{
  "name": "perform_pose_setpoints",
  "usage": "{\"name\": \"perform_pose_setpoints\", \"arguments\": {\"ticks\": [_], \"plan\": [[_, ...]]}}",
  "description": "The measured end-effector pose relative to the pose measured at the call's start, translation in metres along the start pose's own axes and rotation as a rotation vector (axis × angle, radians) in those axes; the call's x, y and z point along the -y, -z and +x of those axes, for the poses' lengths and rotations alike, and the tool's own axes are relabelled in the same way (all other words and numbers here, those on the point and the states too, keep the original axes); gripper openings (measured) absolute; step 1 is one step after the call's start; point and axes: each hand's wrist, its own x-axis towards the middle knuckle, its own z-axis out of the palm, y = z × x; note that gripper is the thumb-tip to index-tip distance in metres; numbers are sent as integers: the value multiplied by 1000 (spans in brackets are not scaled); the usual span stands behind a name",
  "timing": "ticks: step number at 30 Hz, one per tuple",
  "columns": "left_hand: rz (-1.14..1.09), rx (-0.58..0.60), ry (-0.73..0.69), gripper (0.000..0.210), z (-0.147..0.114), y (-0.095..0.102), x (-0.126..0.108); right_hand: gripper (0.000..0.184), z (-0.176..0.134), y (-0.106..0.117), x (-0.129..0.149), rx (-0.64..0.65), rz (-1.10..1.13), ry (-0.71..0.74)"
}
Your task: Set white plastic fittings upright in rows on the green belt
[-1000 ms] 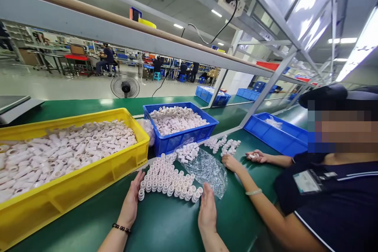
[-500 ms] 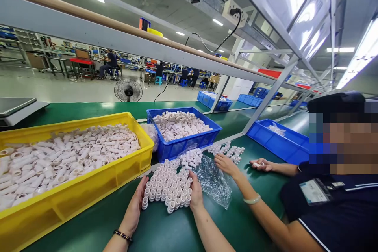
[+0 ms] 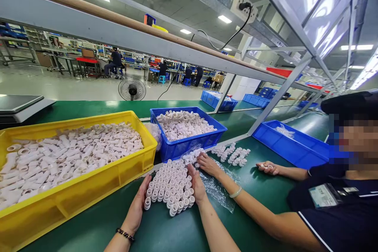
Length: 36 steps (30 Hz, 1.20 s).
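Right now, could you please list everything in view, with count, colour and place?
Bench: one, green, below
Yellow bin: one, yellow, left
Blue bins: at least four, blue, centre and right
Tubes: many, white, in two bins, on bench
Film: some, clear, centre right
Scale: one, grey, left
Fan: one, dark, behind bench
Rack: one, grey, overhead
Socket: one, white, upper right
Co-worker: one, dark clothes, right
Distant people: at least four, dark clothes, background
Bracelet: one, dark, bottom centre
Left fingers: one set, bare, left of nearest tubes
Right fingers: one set, bare, right of nearest tubes
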Motion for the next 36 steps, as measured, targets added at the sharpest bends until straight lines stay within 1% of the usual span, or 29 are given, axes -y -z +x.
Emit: {"name": "perform_pose_setpoints", "arguments": {"ticks": [4,7,9,13,16,21,23,26,28,31,36], "plan": [[-15,-19,-4,53,0,1,1,69,18,0,14,68,19,-29],[-28,-1,-9,54,0,2,0,70,33,-3,20,126,27,-67],[-44,9,0,55,1,2,-1,72,43,-5,22,158,34,-95],[-69,-8,45,60,1,0,-7,76,57,-7,20,214,44,-154],[-71,-20,71,62,0,-1,-11,73,59,-11,13,260,63,-189],[-47,-36,76,69,0,-5,-18,72,47,-13,2,314,90,-193],[-33,-42,73,70,-1,-6,-20,72,46,-12,3,337,84,-202],[-35,-35,69,68,-1,-6,-20,72,53,-11,10,381,56,-225],[-42,-34,74,67,0,-5,-19,71,63,-12,17,432,30,-261],[-46,-30,77,67,0,-5,-19,69,77,-19,27,545,-9,-363],[-62,-28,82,70,1,-5,-20,67,87,-31,35,689,-30,-485]]}}
